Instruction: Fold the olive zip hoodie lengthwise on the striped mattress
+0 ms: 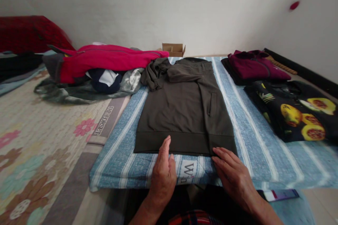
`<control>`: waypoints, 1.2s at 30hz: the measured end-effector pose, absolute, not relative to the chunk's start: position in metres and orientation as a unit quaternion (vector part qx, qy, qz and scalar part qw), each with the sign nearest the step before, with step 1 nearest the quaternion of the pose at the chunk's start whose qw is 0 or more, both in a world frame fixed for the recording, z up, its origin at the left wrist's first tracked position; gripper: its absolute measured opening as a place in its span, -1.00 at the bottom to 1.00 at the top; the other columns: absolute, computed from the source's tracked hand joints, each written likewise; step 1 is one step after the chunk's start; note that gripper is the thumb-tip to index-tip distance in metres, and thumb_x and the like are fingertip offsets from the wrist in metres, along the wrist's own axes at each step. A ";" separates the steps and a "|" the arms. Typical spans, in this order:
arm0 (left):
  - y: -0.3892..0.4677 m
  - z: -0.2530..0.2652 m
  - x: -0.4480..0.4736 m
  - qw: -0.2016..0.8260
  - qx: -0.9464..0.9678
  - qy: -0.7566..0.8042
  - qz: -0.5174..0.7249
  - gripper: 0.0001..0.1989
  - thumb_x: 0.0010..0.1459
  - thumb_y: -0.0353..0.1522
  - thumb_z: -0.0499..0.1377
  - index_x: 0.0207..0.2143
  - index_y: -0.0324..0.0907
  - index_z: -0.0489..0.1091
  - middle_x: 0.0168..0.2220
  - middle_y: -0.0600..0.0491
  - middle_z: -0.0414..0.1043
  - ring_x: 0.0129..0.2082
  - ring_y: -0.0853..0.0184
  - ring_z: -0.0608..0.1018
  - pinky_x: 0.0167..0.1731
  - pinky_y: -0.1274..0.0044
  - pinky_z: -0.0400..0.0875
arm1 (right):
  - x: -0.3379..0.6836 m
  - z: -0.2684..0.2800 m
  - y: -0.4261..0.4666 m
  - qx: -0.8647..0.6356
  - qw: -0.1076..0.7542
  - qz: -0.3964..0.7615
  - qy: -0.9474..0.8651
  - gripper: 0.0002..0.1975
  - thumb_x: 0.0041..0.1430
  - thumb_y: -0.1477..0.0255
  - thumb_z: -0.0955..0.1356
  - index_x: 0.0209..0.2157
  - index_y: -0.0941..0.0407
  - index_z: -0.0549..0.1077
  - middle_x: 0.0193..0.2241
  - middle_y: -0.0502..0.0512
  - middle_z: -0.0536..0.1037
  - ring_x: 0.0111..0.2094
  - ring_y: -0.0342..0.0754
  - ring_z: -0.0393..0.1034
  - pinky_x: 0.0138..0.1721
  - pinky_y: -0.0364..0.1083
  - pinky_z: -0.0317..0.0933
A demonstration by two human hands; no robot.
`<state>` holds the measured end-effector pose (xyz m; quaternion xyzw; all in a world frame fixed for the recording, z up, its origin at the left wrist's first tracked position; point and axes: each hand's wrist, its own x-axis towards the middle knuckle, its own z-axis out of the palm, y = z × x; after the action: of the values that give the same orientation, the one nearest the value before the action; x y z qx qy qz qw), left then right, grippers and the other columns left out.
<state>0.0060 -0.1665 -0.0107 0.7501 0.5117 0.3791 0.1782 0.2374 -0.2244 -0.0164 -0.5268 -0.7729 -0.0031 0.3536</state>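
Folding step: dark olive hoodie [185, 112] lies flat on the striped blue towel [253, 137], sleeves folded in. Left hand [163, 174] and right hand [233, 174], fingers together and flat, rest at its hem; next, grip the hem. Forearms cut off below

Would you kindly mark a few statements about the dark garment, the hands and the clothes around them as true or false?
1. Both hands rest at the near hem of the dark olive garment. True: left hand, right hand.
2. The olive garment lies on a blue striped cloth. True.
3. The fruit-print garment lies left of the olive one. False: it lies to the right.
4. The pink jacket lies spread out flat by itself. False: it tops a heap of clothes.
5. A small cardboard box stands by the wall. True.
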 end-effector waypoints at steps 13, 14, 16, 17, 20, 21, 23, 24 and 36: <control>-0.168 -0.013 0.006 0.189 0.742 0.513 0.388 -0.45 0.22 -0.51 -0.08 0.25 -0.10 -0.02 0.19 -0.08 0.18 0.14 0.23 0.33 0.12 0.29 0.27 | 0.237 -0.016 -0.225 -0.530 0.363 0.006 -0.767 -0.76 0.18 0.59 0.24 -0.18 0.14 0.47 -0.07 0.22 0.49 0.01 0.06 0.34 -0.07 0.07 0.37; -0.168 -0.013 0.006 0.187 0.742 0.513 0.388 -0.45 0.22 -0.51 -0.08 0.25 -0.10 -0.02 0.19 -0.08 0.18 0.14 0.23 0.32 0.12 0.29 0.27 | 0.237 -0.016 -0.225 -0.529 0.362 0.004 -0.768 -0.76 0.17 0.59 0.24 -0.18 0.14 0.47 -0.07 0.22 0.49 0.01 0.06 0.34 -0.07 0.07 0.37; -0.168 -0.014 0.006 0.186 0.742 0.513 0.389 -0.45 0.22 -0.52 -0.09 0.25 -0.11 -0.02 0.19 -0.08 0.18 0.15 0.24 0.31 0.12 0.30 0.27 | 0.238 -0.016 -0.225 -0.527 0.363 0.001 -0.769 -0.76 0.17 0.60 0.24 -0.17 0.14 0.46 -0.06 0.22 0.48 0.01 0.06 0.33 -0.06 0.07 0.36; -0.168 -0.014 0.006 0.185 0.742 0.513 0.390 -0.45 0.22 -0.52 -0.09 0.25 -0.11 -0.02 0.19 -0.08 0.18 0.15 0.24 0.31 0.12 0.30 0.27 | 0.238 -0.016 -0.225 -0.526 0.362 0.000 -0.770 -0.75 0.17 0.61 0.24 -0.17 0.15 0.46 -0.06 0.23 0.48 0.01 0.07 0.33 -0.06 0.07 0.36; -0.168 -0.013 0.006 0.183 0.746 0.508 0.389 -0.45 0.21 -0.52 -0.09 0.25 -0.11 -0.02 0.20 -0.08 0.17 0.16 0.23 0.30 0.12 0.30 0.27 | 0.238 -0.017 -0.225 -0.524 0.354 0.000 -0.775 -0.75 0.16 0.62 0.24 -0.17 0.17 0.45 -0.06 0.25 0.47 0.02 0.08 0.32 -0.07 0.08 0.36; -0.168 -0.012 0.006 0.184 0.747 0.507 0.389 -0.45 0.21 -0.51 -0.08 0.25 -0.11 -0.02 0.20 -0.08 0.17 0.16 0.23 0.30 0.12 0.30 0.28 | 0.238 -0.017 -0.225 -0.524 0.353 -0.001 -0.775 -0.75 0.16 0.62 0.24 -0.17 0.17 0.45 -0.06 0.25 0.47 0.02 0.08 0.32 -0.07 0.08 0.36; -0.168 -0.012 0.006 0.184 0.747 0.506 0.391 -0.45 0.21 -0.51 -0.08 0.25 -0.11 -0.02 0.20 -0.09 0.17 0.16 0.22 0.29 0.11 0.30 0.28 | 0.238 -0.017 -0.225 -0.525 0.355 0.000 -0.773 -0.75 0.16 0.62 0.23 -0.17 0.16 0.45 -0.05 0.24 0.47 0.02 0.08 0.32 -0.07 0.08 0.36; -0.168 -0.011 0.006 0.183 0.746 0.507 0.391 -0.45 0.21 -0.51 -0.08 0.25 -0.11 -0.02 0.20 -0.09 0.17 0.16 0.22 0.30 0.11 0.30 0.28 | 0.238 -0.017 -0.225 -0.526 0.357 0.000 -0.772 -0.75 0.17 0.62 0.23 -0.17 0.16 0.45 -0.05 0.24 0.47 0.02 0.08 0.33 -0.07 0.08 0.36; -0.172 -0.011 0.009 0.126 0.763 0.508 0.379 -0.44 0.19 -0.55 -0.08 0.24 -0.18 -0.02 0.17 -0.11 0.21 0.16 0.27 0.29 0.10 0.35 0.30 | 0.239 -0.020 -0.228 -0.525 0.352 -0.005 -0.775 -0.78 0.19 0.57 0.24 -0.19 0.14 0.47 -0.06 0.21 0.48 -0.01 0.07 0.35 -0.09 0.07 0.38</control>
<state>0.0094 -0.1719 -0.0105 0.7630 0.5082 0.3789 0.1262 0.2393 -0.2275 -0.0203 -0.5248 -0.7750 -0.0051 0.3520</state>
